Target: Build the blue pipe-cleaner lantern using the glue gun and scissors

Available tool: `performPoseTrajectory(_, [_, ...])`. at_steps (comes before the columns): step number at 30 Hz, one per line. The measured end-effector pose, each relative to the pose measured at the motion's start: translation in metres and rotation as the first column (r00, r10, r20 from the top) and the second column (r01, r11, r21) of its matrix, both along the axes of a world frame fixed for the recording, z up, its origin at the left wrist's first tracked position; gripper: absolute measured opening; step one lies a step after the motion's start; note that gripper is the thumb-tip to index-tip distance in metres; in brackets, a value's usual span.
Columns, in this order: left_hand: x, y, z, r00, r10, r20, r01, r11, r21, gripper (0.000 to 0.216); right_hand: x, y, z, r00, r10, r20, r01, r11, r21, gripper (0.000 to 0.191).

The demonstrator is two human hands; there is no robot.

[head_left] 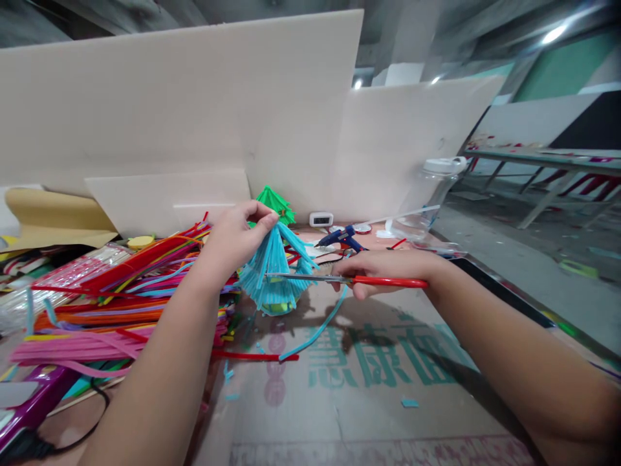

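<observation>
A light-blue cone of pipe cleaners (270,262) is pinched at its top by my left hand (246,226), thumb against fingers. My right hand (376,266) grips a pair of scissors (391,281) with red handles. Their metal blades point left and lie across the front of the cone; whether they cut into a strand I cannot tell. A loose blue pipe cleaner (317,333) curves down from near the blades to the table. Behind the cone stands a green pipe-cleaner cone (268,196), partly hidden by my left hand.
Bundles of coloured pipe cleaners (72,346) cover the left side. A blue glue gun (345,238), a small white digital display (321,219) and a clear bottle (434,194) stand at the back, before white panels (194,110). Blue scraps (409,403) lie on the printed tabletop.
</observation>
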State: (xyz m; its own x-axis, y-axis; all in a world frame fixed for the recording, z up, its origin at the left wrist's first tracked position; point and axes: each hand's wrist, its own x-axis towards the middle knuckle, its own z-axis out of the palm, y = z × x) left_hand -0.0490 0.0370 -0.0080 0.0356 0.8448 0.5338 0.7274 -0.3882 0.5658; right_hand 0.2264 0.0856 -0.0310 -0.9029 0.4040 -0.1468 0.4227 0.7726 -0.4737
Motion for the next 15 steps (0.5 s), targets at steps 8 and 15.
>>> performPoseTrajectory(8, [0.0,0.002,-0.002,1.0,-0.003,-0.007,0.003,1.0,0.011,0.032,-0.004,-0.001,0.0,0.999,0.005,-0.038,-0.005,1.0,-0.014,0.03])
performPoseTrajectory(15, [-0.005,0.004,-0.002,0.998,-0.056,0.019,0.056,0.998,-0.01,0.033,-0.012,-0.007,-0.005,0.995,0.019,-0.1,-0.026,0.997,-0.078,0.037])
